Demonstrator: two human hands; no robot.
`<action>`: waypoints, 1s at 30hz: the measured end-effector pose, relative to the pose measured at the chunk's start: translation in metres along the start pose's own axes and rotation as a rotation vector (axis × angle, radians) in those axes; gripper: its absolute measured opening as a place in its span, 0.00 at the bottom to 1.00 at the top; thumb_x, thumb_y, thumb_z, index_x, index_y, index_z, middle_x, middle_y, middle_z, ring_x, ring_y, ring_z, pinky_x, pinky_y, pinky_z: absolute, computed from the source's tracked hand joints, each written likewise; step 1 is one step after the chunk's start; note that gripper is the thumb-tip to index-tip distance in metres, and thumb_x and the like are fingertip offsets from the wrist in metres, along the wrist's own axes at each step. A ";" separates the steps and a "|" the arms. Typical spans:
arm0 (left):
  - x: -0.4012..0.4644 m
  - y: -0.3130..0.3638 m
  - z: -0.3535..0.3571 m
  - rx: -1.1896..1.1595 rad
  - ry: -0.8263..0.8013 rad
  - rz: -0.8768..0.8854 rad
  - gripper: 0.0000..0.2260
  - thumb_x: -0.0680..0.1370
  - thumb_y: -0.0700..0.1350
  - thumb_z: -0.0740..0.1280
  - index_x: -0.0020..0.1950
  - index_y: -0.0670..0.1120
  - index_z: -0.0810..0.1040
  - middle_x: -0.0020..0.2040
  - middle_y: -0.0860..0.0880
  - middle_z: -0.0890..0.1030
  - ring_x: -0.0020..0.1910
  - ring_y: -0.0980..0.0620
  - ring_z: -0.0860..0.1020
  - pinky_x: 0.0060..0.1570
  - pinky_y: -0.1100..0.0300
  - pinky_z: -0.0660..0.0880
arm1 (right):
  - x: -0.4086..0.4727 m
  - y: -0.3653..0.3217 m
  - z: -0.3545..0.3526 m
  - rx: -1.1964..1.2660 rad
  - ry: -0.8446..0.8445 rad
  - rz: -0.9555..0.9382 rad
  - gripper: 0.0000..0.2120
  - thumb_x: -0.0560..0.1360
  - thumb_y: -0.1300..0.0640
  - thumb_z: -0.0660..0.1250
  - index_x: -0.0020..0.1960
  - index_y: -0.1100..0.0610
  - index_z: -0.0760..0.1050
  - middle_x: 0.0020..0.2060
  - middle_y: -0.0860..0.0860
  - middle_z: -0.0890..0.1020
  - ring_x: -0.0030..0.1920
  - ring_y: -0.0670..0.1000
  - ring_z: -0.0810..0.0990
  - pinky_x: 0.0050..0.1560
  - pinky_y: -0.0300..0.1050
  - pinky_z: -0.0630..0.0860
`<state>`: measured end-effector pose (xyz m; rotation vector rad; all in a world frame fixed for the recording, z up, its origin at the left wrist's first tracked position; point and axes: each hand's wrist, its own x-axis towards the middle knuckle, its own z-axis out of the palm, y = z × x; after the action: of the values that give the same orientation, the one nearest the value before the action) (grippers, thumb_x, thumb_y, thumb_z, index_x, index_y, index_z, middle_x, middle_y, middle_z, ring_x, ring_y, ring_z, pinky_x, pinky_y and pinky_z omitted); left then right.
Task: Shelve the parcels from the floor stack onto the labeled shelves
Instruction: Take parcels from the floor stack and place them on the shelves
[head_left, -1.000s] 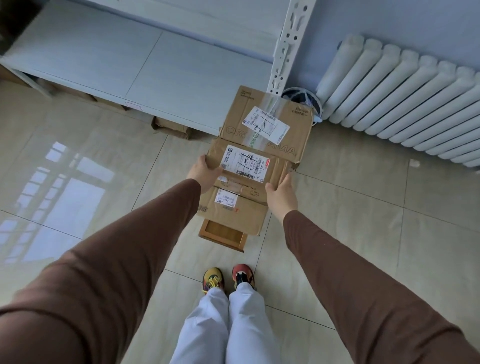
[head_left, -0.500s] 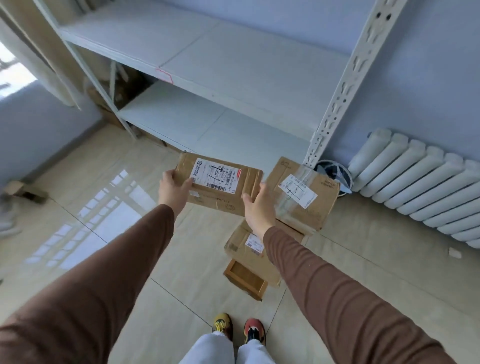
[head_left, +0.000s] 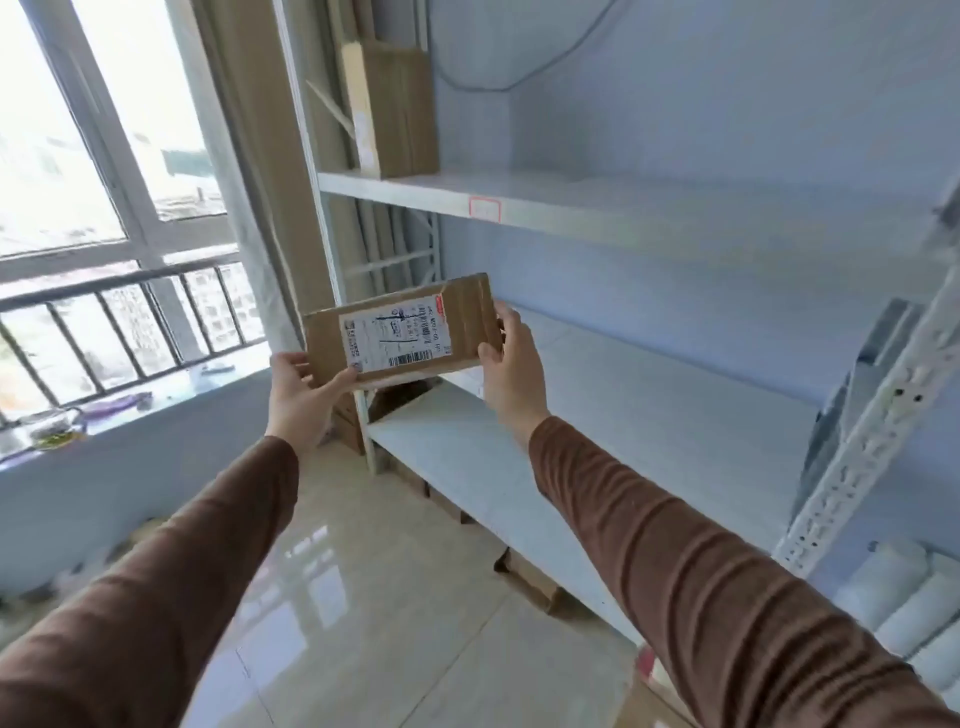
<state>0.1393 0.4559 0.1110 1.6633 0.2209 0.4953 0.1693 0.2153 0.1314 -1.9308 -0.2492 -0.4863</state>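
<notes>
A flat cardboard parcel is being held in the air before the white shelves, gripped at its short ends by the left hand and right hand. It is being judged light and stiff; end grips are considered adequate.

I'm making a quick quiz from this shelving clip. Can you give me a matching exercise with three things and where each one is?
Things:
1. parcel
2. upright box
3. red-edged label

Places:
A. on the front edge of the upper shelf
B. standing at the upper shelf's left end
C. held between the left hand and right hand

Pairs: 1-C, 2-B, 3-A
</notes>
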 end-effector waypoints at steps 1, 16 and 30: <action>0.017 0.006 -0.013 -0.037 -0.011 0.024 0.31 0.74 0.43 0.77 0.71 0.47 0.64 0.58 0.47 0.82 0.53 0.54 0.82 0.49 0.61 0.82 | 0.018 -0.018 0.011 0.009 0.002 -0.043 0.26 0.82 0.64 0.62 0.78 0.52 0.64 0.71 0.54 0.72 0.70 0.53 0.72 0.73 0.54 0.70; 0.217 0.052 -0.045 -0.139 -0.228 0.230 0.36 0.71 0.35 0.78 0.71 0.53 0.63 0.61 0.51 0.78 0.57 0.49 0.81 0.61 0.47 0.79 | 0.210 -0.156 0.099 0.091 0.063 -0.418 0.22 0.81 0.67 0.58 0.73 0.55 0.70 0.65 0.53 0.73 0.62 0.48 0.73 0.57 0.24 0.68; 0.425 0.084 0.075 -0.329 -0.509 0.313 0.34 0.74 0.31 0.74 0.75 0.53 0.66 0.63 0.50 0.82 0.60 0.53 0.82 0.53 0.61 0.80 | 0.423 -0.115 0.157 0.049 -0.021 -0.398 0.27 0.82 0.60 0.64 0.79 0.53 0.61 0.60 0.38 0.78 0.63 0.44 0.77 0.72 0.52 0.72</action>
<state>0.5377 0.5544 0.2686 1.4480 -0.4787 0.3028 0.5372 0.3836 0.3613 -1.8423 -0.6608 -0.7131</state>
